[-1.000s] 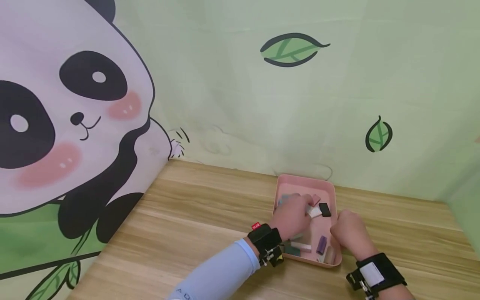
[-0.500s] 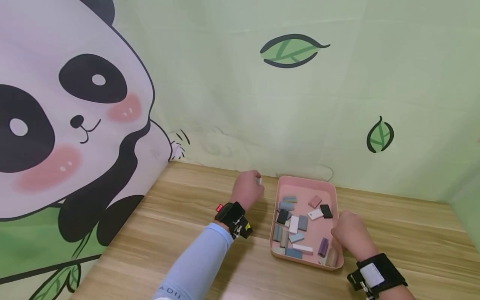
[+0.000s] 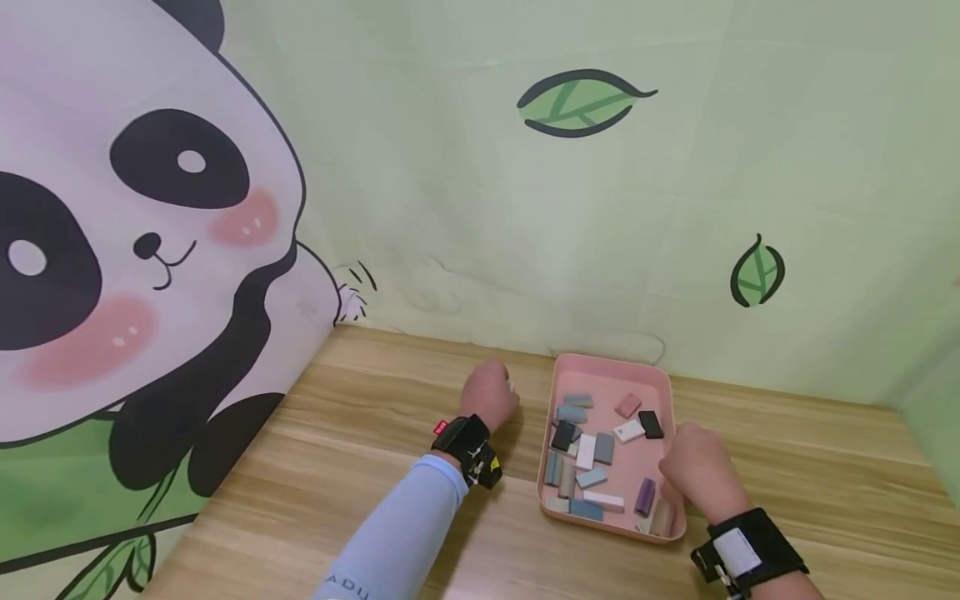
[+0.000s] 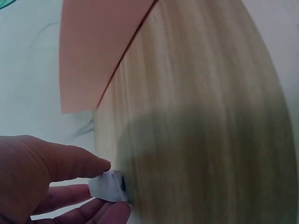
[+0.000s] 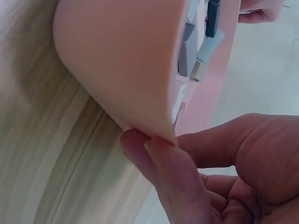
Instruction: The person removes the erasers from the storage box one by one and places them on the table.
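Left of the tray, my left hand (image 3: pixel 490 396) pinches a small white eraser (image 4: pixel 108 186) between thumb and fingertips. In the left wrist view the eraser has a worn edge with dark smudges and sits close over the wooden table. My right hand (image 3: pixel 701 467) grips the right wall of the pink tray (image 3: pixel 670 392), thumb inside the rim and fingers outside. Inside the tray lie several eraser-like blocks, among them a black one (image 3: pixel 651 424), a purple one (image 3: pixel 645 497), a pink one (image 3: pixel 628 405) and a white one (image 3: pixel 587 452).
The wooden table (image 3: pixel 360 467) runs back to a pale green cloth backdrop (image 3: pixel 450 167) right behind the tray. A printed panda (image 3: pixel 187 250) covers the left side. Blue and grey blocks crowd the tray's left half.
My left hand has come out of the tray to the left with the white eraser, then lowered slightly toward the table. The right hand has kept its grip on the tray.
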Demonstrator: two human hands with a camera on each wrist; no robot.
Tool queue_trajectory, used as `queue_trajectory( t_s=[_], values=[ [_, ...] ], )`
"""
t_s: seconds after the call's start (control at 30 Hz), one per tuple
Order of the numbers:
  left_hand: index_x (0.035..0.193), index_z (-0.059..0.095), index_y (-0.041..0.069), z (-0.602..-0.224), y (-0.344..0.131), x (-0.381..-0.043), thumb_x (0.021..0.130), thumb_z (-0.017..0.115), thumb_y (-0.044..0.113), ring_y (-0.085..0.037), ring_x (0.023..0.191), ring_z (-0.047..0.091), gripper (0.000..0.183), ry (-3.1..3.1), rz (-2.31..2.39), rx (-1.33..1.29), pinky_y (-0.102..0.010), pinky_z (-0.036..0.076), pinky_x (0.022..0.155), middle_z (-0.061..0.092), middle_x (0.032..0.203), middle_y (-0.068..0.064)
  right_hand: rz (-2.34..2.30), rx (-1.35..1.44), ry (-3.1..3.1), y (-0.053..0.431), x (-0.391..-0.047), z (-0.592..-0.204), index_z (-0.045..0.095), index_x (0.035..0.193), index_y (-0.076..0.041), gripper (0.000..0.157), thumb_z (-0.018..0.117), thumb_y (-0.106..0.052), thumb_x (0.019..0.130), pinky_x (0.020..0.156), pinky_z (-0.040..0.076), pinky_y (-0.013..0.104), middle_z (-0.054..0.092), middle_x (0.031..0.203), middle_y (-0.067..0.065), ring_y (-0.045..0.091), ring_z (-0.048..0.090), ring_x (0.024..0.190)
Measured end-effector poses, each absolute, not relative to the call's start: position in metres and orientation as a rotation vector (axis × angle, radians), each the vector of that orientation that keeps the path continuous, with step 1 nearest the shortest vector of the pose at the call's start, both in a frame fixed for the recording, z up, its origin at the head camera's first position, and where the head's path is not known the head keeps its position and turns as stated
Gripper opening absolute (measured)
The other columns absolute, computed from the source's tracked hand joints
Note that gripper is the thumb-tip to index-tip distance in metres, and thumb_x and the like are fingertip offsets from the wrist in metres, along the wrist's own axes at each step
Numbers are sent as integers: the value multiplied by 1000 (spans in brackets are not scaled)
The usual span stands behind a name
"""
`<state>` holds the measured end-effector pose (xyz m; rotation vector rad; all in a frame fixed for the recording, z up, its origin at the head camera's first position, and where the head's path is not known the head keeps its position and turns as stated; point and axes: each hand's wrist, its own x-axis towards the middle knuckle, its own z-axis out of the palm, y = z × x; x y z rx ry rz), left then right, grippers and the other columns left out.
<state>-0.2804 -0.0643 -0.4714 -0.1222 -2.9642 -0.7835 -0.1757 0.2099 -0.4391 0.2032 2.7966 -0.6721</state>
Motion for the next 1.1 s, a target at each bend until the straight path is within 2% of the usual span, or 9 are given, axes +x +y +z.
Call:
queue_trajectory(
  t_s=[0.07, 0.27, 0.63, 0.8, 0.9, 0.97, 1.07, 1.1],
  values=[
    [77, 64, 6, -472, -63, -279, 77, 67, 9, -16, 61, 50, 4, -2980, -772, -120, -26, 39, 51, 61, 72, -3, -682, 213, 2792, 210, -175, -441, 56, 79, 4, 9, 52, -3, 83, 43, 38, 23, 51, 62, 9, 19, 55, 49],
    [66, 57, 9, -471, -57, -276, 76, 68, 9, -15, 55, 46, 15, -3021, -733, -106, -27, 35, 46, 52, 62, 0, -683, 225, 2791, 213, -173, -446, 56, 83, 5, 10, 52, -3, 83, 43, 39, 24, 52, 63, 10, 19, 55, 49],
    [65, 53, 11, -476, -53, -279, 78, 64, 9, -16, 53, 44, 17, -2988, -732, -38, -27, 34, 44, 48, 60, 0, -707, 169, 2817, 217, -178, -443, 55, 78, 3, 9, 51, -4, 83, 44, 38, 25, 47, 63, 9, 19, 53, 50],
    [68, 53, 11, -443, -36, -263, 81, 60, 10, -14, 48, 38, 15, -2867, -744, -192, -26, 31, 42, 40, 58, 1, -664, 138, 2853, 217, -182, -441, 55, 73, 1, 10, 53, -3, 82, 45, 36, 25, 47, 63, 8, 19, 52, 51],
    [79, 61, 10, -421, -17, -251, 85, 60, 16, -11, 49, 40, 8, -2793, -745, -341, -23, 32, 40, 47, 63, 0, -644, 131, 2879, 218, -183, -440, 55, 72, 1, 12, 54, -4, 83, 45, 36, 25, 48, 63, 8, 19, 52, 51],
    [88, 64, 10, -413, -4, -243, 86, 61, 21, -9, 49, 42, 11, -2769, -690, -412, -22, 33, 40, 55, 69, 0, -659, 144, 2870, 218, -182, -440, 55, 72, 1, 11, 54, -4, 82, 44, 36, 25, 49, 62, 9, 19, 53, 50],
    [82, 64, 13, -410, 13, -232, 86, 63, 27, -7, 48, 42, 14, -2780, -570, -468, -21, 32, 37, 55, 66, 2, -670, 151, 2864, 219, -181, -441, 56, 72, 0, 11, 54, -3, 82, 43, 36, 24, 51, 61, 8, 18, 53, 49],
    [75, 61, 15, -412, 18, -229, 85, 63, 28, -7, 46, 41, 17, -2788, -515, -484, -21, 30, 36, 52, 62, 3, -669, 150, 2865, 219, -180, -442, 56, 71, 0, 11, 54, -4, 82, 43, 36, 24, 51, 61, 8, 18, 53, 49]
  ],
)
